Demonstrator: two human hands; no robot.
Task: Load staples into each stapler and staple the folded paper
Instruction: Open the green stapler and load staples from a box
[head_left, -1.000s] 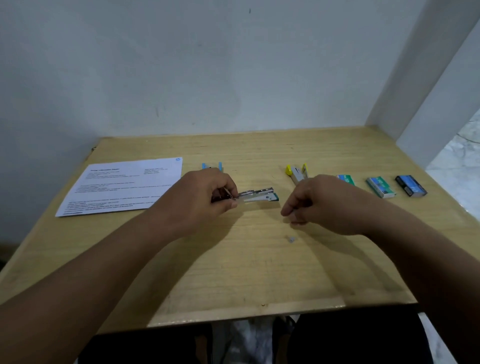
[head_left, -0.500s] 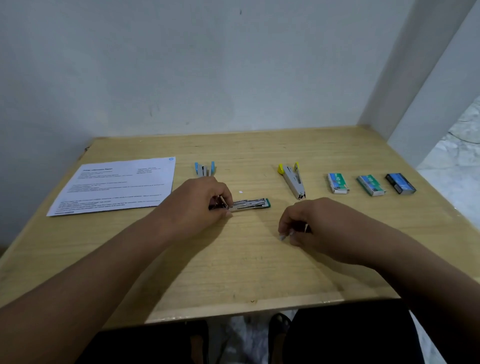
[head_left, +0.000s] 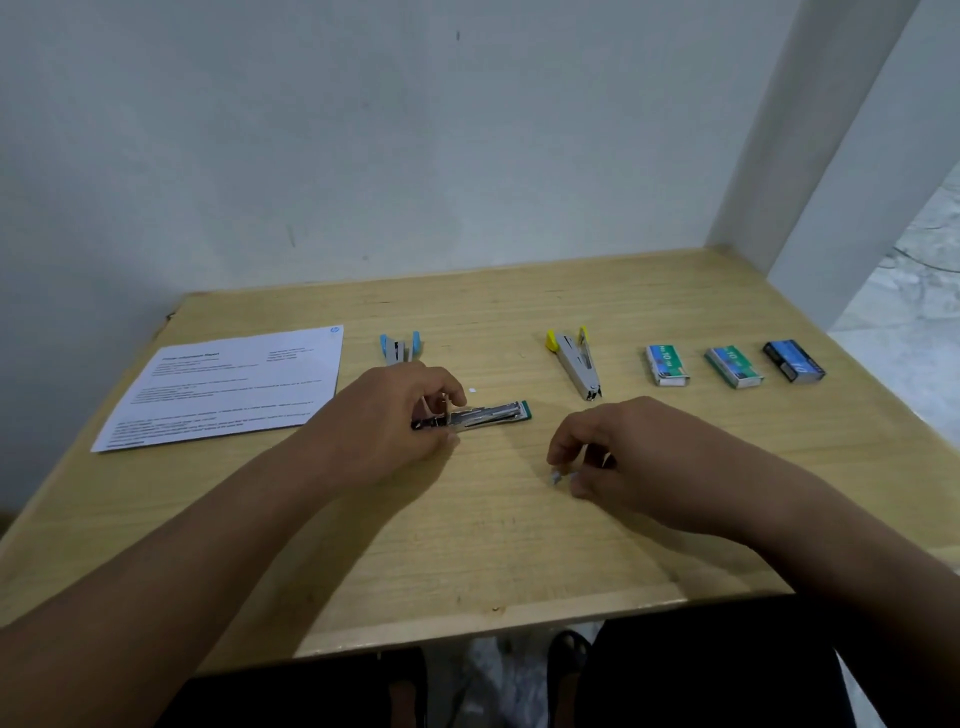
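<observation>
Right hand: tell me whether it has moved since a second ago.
Yes. The right hand has drawn back toward the table's near edge, away from the yellow stapler it was covering, and now works at a small strip of staples.

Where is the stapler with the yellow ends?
In the head view, the grey metal stapler with yellow ends lies on the wooden table, right of centre, between the green-tipped stapler and three small staple boxes.
</observation>
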